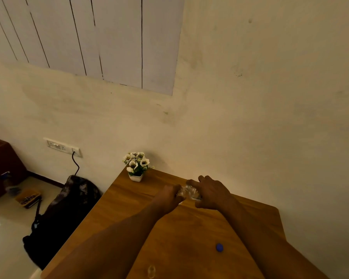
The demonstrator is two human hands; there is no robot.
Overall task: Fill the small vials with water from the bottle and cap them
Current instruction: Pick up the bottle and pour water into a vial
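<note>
In the head view, both arms reach to the far part of the wooden table (pixel 189 228), where the right hand (pixel 214 193) is wrapped over a clear plastic bottle (pixel 192 192) tipped toward the left hand (pixel 170 195), which is closed around something small and clear, probably 1 vial, though it is too hidden to be sure. This looks like the pouring step, and the next move calls for levelling the bottle before overflow, then fetching a cap. The bottle looks glossy and crinkled, its blue cap (pixel 219 247) lies well apart near the right forearm, and another small clear vial (pixel 151 271) stands at the near edge.
</note>
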